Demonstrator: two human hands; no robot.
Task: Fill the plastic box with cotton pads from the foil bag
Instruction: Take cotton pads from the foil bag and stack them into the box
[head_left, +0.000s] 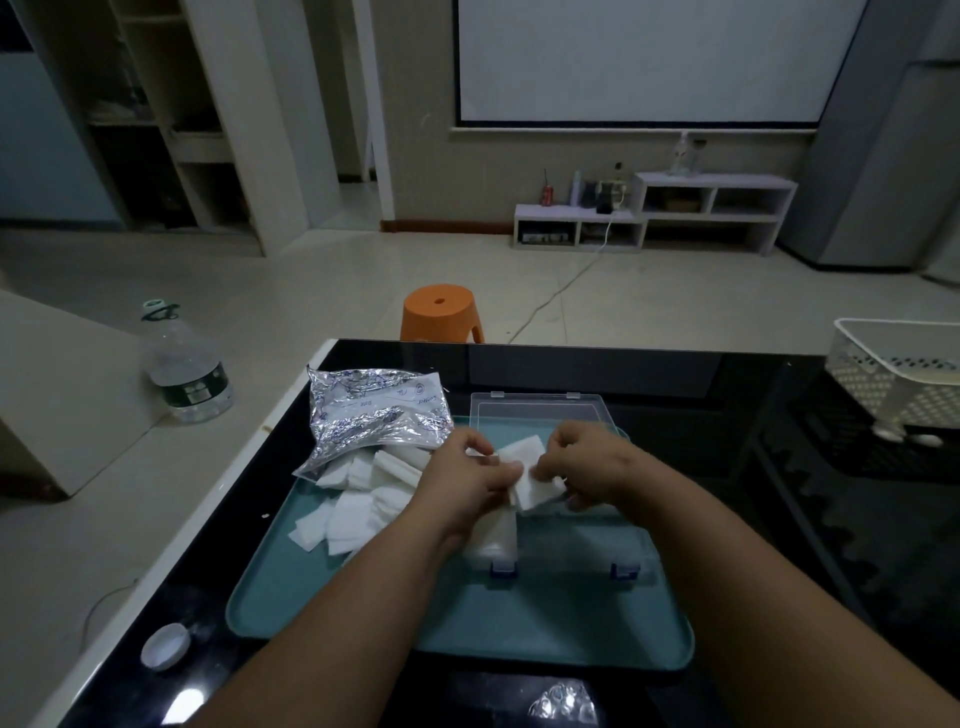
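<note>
A clear plastic box (582, 540) with blue latches lies open on a teal tray (519, 623), its lid (540, 410) folded back. Above the box my left hand (467, 483) and my right hand (582, 462) both pinch a small stack of white cotton pads (530, 467). More pads stand packed in the box's left end (493, 535). The crumpled foil bag (369, 415) lies at the tray's far left corner, and several loose pads (358, 499) spill out of its mouth onto the tray.
The tray sits on a black glass table (779, 519). A white perforated basket (898, 374) stands at the table's right edge. A white cap (165, 645) lies near the left front corner. A large water bottle (184, 364) and an orange stool (441, 319) stand beyond the table.
</note>
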